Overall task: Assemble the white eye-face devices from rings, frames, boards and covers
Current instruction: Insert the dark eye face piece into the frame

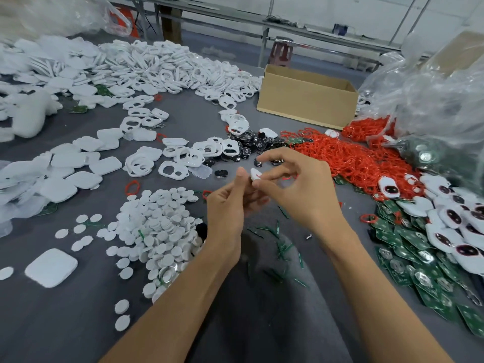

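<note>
My left grip and right grip both pinch one white piece with a red ring, above the table's near edge.

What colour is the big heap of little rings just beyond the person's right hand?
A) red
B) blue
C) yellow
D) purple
A: the heap of rings beyond the right hand, which pinches a small white part with the left hand, is bright red.
</note>
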